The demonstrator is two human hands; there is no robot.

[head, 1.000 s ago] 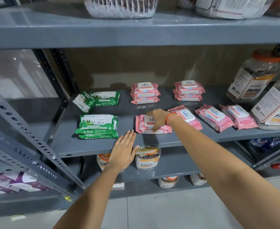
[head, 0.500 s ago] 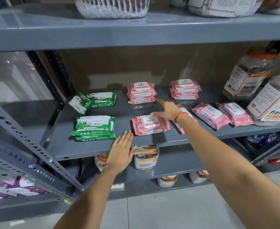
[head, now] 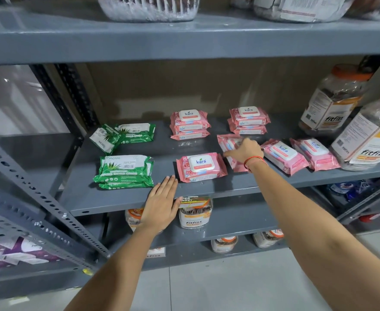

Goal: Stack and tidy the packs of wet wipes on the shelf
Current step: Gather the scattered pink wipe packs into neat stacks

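Observation:
Pink Kara wet wipes packs lie on the grey middle shelf [head: 117, 200]. One single pack [head: 201, 167] lies flat at the front. Two short pink stacks stand at the back, one to the left [head: 190, 124] and one to the right [head: 248, 120]. My right hand [head: 245, 151] grips a tilted pink pack [head: 228, 142] just right of the single one. Further right lie two loose pink packs, one [head: 283, 156] beside the other [head: 314, 153]. A green Origami stack [head: 126, 171] sits at the front left, and green packs [head: 137, 132] lie behind it. My left hand [head: 162, 205] rests flat on the shelf's front edge.
Two large Fitfizz jars, one at the back [head: 335, 102] and one nearer [head: 368, 135], stand at the shelf's right end. The upper shelf [head: 184, 39] overhangs close above. Smaller jars [head: 194, 214] sit on the shelf below. A perforated steel upright [head: 38, 198] slants at the left.
My right hand left the front pink pack, moved right and took hold of the neighbouring pink pack, which now tilts. My left hand stayed on the shelf edge.

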